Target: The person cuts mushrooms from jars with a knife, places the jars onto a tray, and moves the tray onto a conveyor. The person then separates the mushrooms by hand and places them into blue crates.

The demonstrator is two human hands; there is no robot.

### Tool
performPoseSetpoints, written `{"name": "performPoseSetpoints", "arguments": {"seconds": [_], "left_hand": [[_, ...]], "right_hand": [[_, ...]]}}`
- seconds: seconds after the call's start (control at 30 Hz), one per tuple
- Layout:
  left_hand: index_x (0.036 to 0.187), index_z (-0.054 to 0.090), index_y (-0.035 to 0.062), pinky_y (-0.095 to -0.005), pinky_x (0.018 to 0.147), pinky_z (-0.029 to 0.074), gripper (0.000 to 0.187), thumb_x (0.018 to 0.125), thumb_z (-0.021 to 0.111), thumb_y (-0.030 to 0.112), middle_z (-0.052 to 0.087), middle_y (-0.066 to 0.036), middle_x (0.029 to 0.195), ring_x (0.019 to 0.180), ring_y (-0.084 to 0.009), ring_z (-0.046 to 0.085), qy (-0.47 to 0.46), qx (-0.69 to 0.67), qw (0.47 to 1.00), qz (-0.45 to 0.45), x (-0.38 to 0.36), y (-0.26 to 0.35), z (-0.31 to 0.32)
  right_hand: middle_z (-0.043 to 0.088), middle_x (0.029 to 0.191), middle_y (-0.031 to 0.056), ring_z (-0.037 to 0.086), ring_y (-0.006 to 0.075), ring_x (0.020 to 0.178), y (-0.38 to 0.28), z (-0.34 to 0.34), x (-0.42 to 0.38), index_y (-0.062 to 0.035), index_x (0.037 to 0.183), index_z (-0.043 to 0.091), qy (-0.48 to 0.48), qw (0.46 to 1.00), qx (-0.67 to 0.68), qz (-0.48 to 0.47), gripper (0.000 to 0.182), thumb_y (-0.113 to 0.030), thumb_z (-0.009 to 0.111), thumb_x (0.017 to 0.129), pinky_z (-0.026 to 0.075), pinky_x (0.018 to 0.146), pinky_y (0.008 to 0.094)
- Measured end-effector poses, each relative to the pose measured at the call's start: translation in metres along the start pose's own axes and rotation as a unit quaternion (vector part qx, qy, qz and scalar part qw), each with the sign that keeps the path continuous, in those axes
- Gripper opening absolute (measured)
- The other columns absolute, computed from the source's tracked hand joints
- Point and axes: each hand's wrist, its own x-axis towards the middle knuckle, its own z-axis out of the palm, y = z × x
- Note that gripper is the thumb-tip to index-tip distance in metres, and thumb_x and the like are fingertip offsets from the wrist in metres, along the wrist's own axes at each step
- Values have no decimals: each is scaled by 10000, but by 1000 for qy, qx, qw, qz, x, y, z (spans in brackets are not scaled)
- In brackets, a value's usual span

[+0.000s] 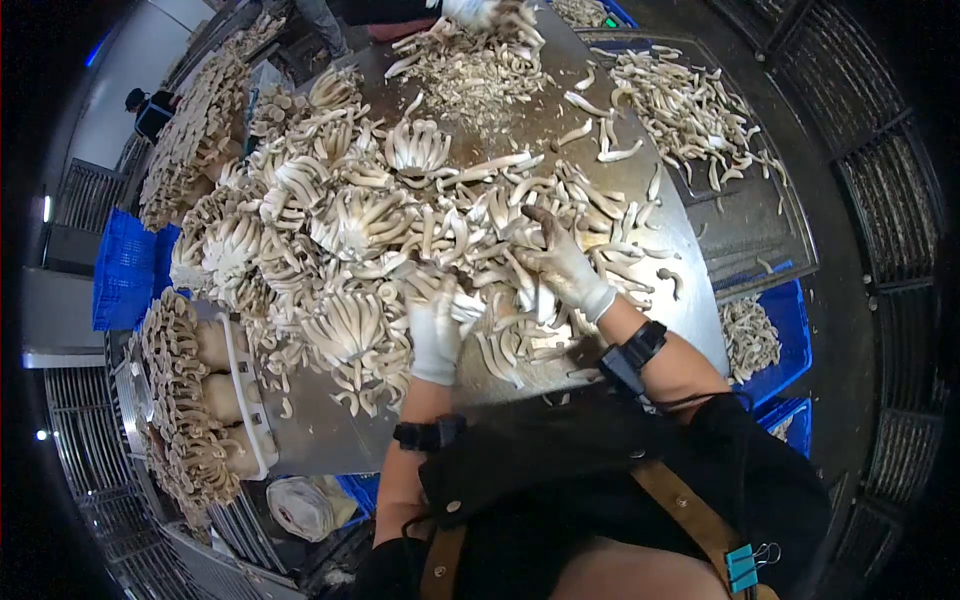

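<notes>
My left hand, in a white glove with dark-stained fingertips, is curled over pale long-stemmed mushrooms at the near side of the heap. Some of its fingertips are hidden among the stems. My right hand, also gloved and dirty at the tips, is above the loose mushrooms to the right, with its thumb and forefinger apart. Between and beyond both hands spreads the large heap. Whole mushroom clusters lie at its left, and separate stems are scattered on the metal table at the right.
Bagged mushroom blocks in a white crate stand at the table's left edge, near a blue crate. At the right are a tray pile of mushrooms and a blue bin. A co-worker's gloved hand is at the far end.
</notes>
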Motion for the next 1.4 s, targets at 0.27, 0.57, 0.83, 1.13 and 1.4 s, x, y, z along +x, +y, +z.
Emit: {"name": "performPoseSetpoints", "arguments": {"seconds": [0.27,0.57,0.83,1.13,1.4], "left_hand": [[982,570,27,-291,467,477,320,959,523,343,630,-105,868,627,-182,610,10,419,906,60,15,-6,-20],[1256,423,-86,-276,837,483,432,888,562,94,489,-224,1307,980,-190,589,120,223,955,156,-16,-17,16],[1361,394,39,-620,1082,146,1021,545,819,483,346,-237,1408,1308,-468,280,108,812,532,215,-92,-45,-111],[1262,529,101,-709,1039,132,907,547,766,608,398,-298,1342,1309,-504,275,-24,750,577,323,-49,-67,-79],[1425,375,205,-637,1089,132,831,703,737,402,50,-210,1538,1408,-436,16,-114,706,667,207,24,-42,55]], "right_hand": [[489,1138,91,561,153,899,29,0,40,-109,1496,38,-30,989,143,0,951,199,549,755,532,737,243],[557,1168,159,560,296,1041,69,-11,29,-66,1294,492,-38,723,-619,-302,575,-88,640,739,442,896,410],[583,1015,253,585,379,933,56,-50,0,35,1297,430,66,881,-454,-113,610,-15,637,725,491,824,414],[341,1378,299,376,442,1252,33,-76,2,-84,1422,345,207,668,-655,-287,660,-109,572,802,314,1029,538],[281,1416,307,382,458,1243,-26,-122,56,-27,1380,341,285,715,-580,-266,646,8,565,775,325,1068,474]]}}
